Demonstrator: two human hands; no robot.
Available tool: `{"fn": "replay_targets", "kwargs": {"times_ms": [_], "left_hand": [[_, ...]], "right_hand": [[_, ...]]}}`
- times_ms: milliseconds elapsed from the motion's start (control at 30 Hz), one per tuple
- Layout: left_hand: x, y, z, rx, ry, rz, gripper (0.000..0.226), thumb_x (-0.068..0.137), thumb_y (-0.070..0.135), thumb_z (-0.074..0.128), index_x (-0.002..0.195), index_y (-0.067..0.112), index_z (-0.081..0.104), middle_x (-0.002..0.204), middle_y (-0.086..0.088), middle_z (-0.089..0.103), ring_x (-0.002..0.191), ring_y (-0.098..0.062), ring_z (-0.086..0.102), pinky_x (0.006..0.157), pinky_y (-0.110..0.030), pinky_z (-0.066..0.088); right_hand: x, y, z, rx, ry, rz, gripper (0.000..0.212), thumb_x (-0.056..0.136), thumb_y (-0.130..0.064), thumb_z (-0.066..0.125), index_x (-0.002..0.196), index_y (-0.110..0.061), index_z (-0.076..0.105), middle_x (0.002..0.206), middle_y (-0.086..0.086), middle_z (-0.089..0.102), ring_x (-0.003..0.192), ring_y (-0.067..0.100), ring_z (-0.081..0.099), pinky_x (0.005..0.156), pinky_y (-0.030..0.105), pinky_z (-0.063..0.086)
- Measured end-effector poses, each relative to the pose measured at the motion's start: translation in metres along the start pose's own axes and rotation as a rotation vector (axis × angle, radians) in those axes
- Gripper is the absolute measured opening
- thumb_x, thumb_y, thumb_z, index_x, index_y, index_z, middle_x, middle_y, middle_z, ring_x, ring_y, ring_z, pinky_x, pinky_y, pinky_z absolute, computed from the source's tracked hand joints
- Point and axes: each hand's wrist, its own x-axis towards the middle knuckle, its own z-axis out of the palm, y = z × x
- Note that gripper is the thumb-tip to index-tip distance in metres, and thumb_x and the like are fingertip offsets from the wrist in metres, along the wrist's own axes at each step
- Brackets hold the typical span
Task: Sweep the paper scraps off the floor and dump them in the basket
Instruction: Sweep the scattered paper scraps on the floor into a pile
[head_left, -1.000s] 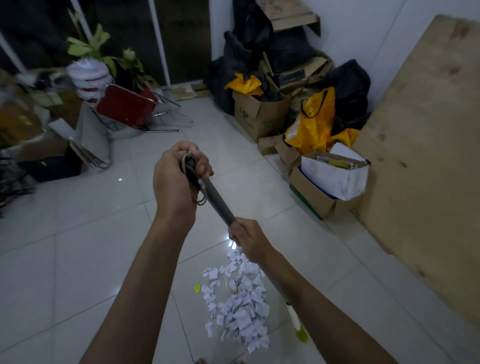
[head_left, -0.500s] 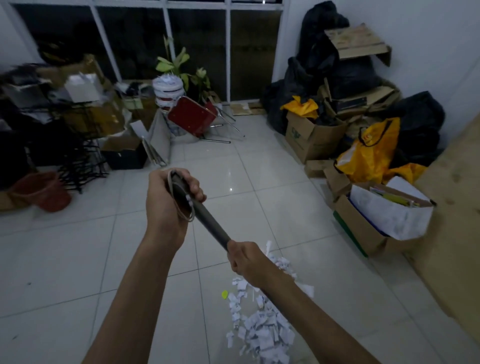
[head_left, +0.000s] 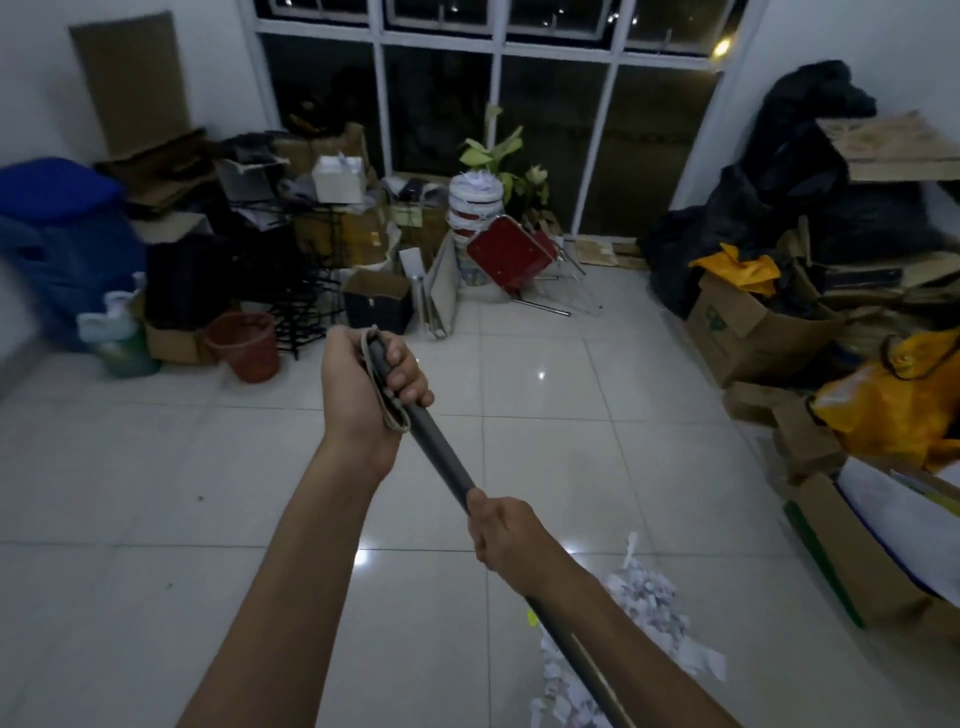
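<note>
Both our hands grip the broom handle (head_left: 444, 457), left hand (head_left: 363, 387) at its top, right hand (head_left: 501, 530) lower. Paper scraps (head_left: 644, 597) lie heaped at lower right, well apart from the basket (head_left: 248, 356) at left; a hard stroke could scatter them.

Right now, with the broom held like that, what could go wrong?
The paper scraps lie loose near the cardboard box; a hard stroke of the broom could flick them under the clutter. The red basket stands across the floor, so the pile may scatter on the way. White scraps on pale tiles in dim light are easy to miss.
</note>
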Motion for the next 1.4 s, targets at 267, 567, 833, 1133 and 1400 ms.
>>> {"fn": "replay_targets", "kwargs": {"times_ms": [267,567,833,1133,1400], "left_hand": [[0.011,0.079,-0.093,-0.013,0.118,0.100,0.041,0.087,0.032,0.025,0.051,0.017,0.038,0.041,0.004,0.029,0.037,-0.012,0.027,0.047,-0.025,0.027],[0.019,0.153,-0.170,-0.033,0.239,0.215,0.042,0.089,0.035,0.024,0.053,0.017,0.036,0.040,0.004,0.030,0.038,-0.013,0.026,0.049,-0.027,0.026],[0.037,0.214,-0.258,-0.040,0.374,0.302,0.046,0.091,0.036,0.022,0.052,0.017,0.036,0.040,0.004,0.031,0.038,-0.012,0.027,0.049,-0.026,0.028],[0.097,0.285,-0.357,-0.014,0.454,0.324,0.040,0.087,0.030,0.023,0.051,0.017,0.036,0.039,0.003,0.029,0.036,-0.013,0.026,0.050,-0.028,0.027],[0.134,0.345,-0.438,0.004,0.532,0.387,0.040,0.085,0.030,0.024,0.050,0.018,0.037,0.039,0.003,0.029,0.036,-0.013,0.026,0.049,-0.027,0.028]], "right_hand": [[0.057,-0.054,0.091,-0.046,-0.154,-0.050,0.067,0.078,-0.080,0.030,0.060,-0.017,0.045,0.052,-0.003,0.043,0.050,0.017,0.040,0.054,0.031,0.034],[0.116,-0.105,0.173,-0.081,-0.282,-0.130,0.063,0.085,-0.072,0.031,0.061,-0.015,0.046,0.052,-0.002,0.043,0.045,0.010,0.040,0.052,0.027,0.034],[0.184,-0.140,0.261,-0.141,-0.414,-0.197,0.057,0.092,-0.063,0.031,0.062,-0.016,0.045,0.051,-0.005,0.043,0.047,0.012,0.040,0.053,0.028,0.034],[0.283,-0.183,0.360,-0.134,-0.513,-0.221,0.067,0.078,-0.076,0.028,0.067,-0.013,0.048,0.057,0.003,0.041,0.054,0.018,0.038,0.055,0.033,0.033],[0.356,-0.220,0.448,-0.133,-0.599,-0.245,0.075,0.071,-0.086,0.028,0.066,-0.014,0.048,0.053,-0.001,0.042,0.051,0.016,0.039,0.053,0.031,0.033]]}}
